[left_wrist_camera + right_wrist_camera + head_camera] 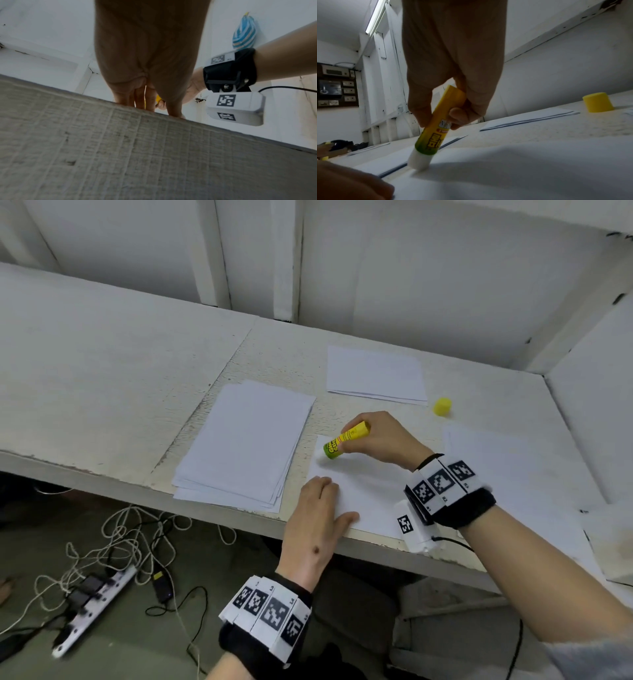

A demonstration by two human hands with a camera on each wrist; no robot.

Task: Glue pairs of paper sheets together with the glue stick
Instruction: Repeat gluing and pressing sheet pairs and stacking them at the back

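Observation:
A yellow and green glue stick (pixel 346 440) (pixel 436 127), uncapped, is held tilted in my right hand (pixel 378 438) (pixel 452 75). Its white tip touches the far left corner of a white sheet (pixel 363 491) (pixel 513 169) lying at the table's front edge. My left hand (pixel 317 515) (pixel 147 65) lies flat on that sheet's near left part, fingers straight, pressing it down. A thick stack of white sheets (pixel 245 443) lies to the left. Another small pile of sheets (pixel 375 374) (pixel 530 119) lies farther back.
The glue stick's yellow cap (pixel 442 406) (pixel 597 102) stands on the table at the back right. More paper (pixel 507 474) lies to the right. A white wall panel (pixel 589 419) closes the right side. Cables and a power strip (pixel 96 611) lie on the floor below.

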